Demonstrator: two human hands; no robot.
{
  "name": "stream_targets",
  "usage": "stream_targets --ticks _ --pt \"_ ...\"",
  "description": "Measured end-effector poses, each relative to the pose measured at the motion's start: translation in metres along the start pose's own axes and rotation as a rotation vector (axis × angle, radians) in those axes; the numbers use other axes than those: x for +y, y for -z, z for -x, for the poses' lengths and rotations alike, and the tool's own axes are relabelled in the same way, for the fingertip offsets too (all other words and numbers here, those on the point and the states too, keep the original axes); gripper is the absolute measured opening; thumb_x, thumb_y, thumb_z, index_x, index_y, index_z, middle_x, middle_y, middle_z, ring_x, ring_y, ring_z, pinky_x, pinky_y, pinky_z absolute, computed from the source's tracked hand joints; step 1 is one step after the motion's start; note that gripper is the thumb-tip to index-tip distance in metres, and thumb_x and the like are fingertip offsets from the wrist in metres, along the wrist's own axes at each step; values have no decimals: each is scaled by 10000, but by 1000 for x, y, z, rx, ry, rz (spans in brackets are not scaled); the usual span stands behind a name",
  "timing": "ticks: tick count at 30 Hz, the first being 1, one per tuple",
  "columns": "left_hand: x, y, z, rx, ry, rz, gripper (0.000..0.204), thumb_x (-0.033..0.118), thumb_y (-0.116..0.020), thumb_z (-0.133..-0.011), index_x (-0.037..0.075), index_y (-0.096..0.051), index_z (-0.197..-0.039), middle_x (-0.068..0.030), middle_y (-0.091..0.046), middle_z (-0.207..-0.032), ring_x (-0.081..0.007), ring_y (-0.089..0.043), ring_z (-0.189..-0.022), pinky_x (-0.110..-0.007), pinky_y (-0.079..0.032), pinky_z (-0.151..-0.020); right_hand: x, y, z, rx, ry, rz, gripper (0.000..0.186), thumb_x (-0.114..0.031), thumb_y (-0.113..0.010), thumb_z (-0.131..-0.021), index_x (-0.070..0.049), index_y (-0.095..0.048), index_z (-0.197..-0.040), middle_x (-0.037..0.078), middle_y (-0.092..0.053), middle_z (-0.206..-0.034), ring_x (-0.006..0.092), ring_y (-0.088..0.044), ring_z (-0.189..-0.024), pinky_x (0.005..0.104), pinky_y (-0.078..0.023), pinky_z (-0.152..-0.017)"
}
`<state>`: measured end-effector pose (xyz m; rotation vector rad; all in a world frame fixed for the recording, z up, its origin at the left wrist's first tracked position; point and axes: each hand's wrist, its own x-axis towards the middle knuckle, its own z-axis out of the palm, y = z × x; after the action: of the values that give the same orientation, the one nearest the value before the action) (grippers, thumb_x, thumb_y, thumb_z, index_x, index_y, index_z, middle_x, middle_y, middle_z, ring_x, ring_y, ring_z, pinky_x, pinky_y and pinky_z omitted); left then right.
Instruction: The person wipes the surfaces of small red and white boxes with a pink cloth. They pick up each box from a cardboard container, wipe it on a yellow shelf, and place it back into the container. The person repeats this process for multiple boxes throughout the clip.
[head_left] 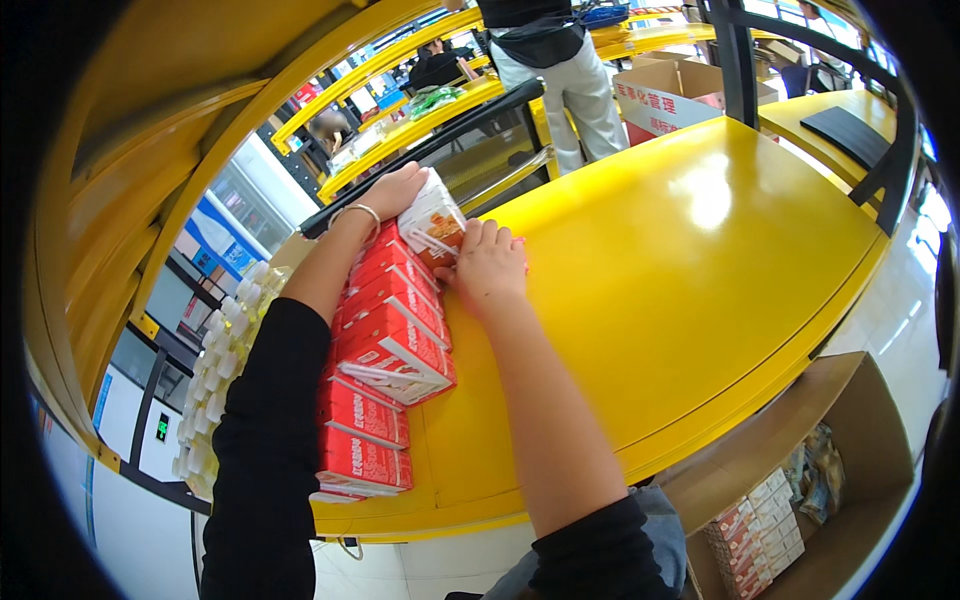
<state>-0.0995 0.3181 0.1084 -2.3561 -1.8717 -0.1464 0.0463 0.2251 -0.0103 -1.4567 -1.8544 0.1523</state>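
Rows of red drink cartons [385, 335] with white straws on them stand along the left part of the yellow shelf [640, 300], with a lower step of cartons nearest me. At the far end of the row is a white and brown drink carton [435, 218]. My left hand [400, 190] is wrapped over its far left side, and a bracelet [358, 210] circles that wrist. My right hand [490, 262] closes on its right side, with fingers bent and thumb toward the red cartons. A bit of red shows beyond my right fingertips; what it belongs to is hidden.
Several clear bottles with white caps [222, 350] stand left of the cartons. Below the shelf at right, an open cardboard box [850, 420] holds small cartons [755, 535] and packets [815, 475]. Black posts [735, 65] rise at the shelf's far edge. Another person [560, 70] stands beyond.
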Motion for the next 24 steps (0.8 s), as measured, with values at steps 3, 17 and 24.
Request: stream_targets --ticks 3,17,24 --pt "-10 -7 -9 -2 -14 86 456 375 -354 -968 -17 -576 -1040 -160 -613 -1070 -231 -570 -975 -323 -419 -877 0 -2 0 35 12 -4 705 -521 -683 -717 -26 -426 -1148 106 -506 -1054 259 -509 -994 387 -417 -847" --pt "-19 -14 -14 -11 107 420 453 370 -389 -958 -18 -621 -993 -101 -642 -987 -148 -576 -857 -287 -440 -789 4 0 1 44 44 -35 682 -489 -713 -699 -8 -451 -1105 118 -521 -1023 268 -525 -967 385 -414 -844" --pt "-23 -12 -17 -50 176 328 508 404 -371 -963 -28 -635 -1006 -113 -651 -1008 -153 -595 -861 -288 -440 -789 6 14 1 -78 60 -59 687 -473 -730 -699 -10 -444 -1119 132 -525 -1059 286 -530 -1018 397 -424 -871"
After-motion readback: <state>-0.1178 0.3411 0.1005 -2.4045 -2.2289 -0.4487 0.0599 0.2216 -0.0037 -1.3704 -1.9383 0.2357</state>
